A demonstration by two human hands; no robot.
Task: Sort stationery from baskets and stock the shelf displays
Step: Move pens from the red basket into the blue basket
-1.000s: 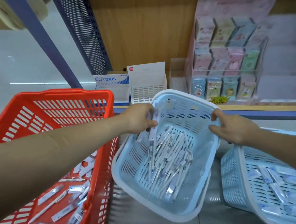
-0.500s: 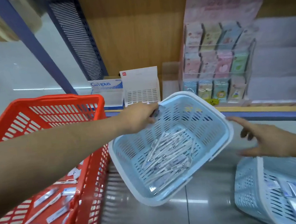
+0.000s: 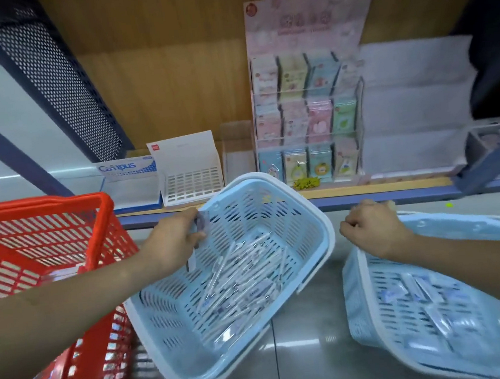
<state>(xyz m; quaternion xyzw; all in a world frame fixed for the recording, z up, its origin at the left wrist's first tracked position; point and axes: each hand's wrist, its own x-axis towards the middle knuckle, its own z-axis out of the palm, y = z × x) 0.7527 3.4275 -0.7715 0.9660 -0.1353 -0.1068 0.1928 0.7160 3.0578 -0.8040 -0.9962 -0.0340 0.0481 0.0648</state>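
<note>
A pale blue basket (image 3: 316,222) sits tilted in the middle, with several clear-wrapped pens (image 3: 245,278) lying in it. My left hand (image 3: 173,242) grips its left rim and also pinches a packet there. A second pale blue basket (image 3: 361,310) with several flat packets (image 3: 421,301) lies at the right; my right hand (image 3: 371,228) is closed on its near-left rim. A red basket (image 3: 102,222) stands at the left with a few packets in its bottom.
Behind the baskets runs a low shelf (image 3: 365,190) with a Campus box (image 3: 129,182), a white slotted display box (image 3: 189,170), a clear tiered rack of pastel packets (image 3: 306,122) and white stepped displays (image 3: 414,106). Grey tiled floor (image 3: 311,336) lies between the baskets.
My right hand let go of the middle basket's right rim, swung right and closed on the second blue basket's rim. The middle basket tipped and settled lower, held only by my left hand.
</note>
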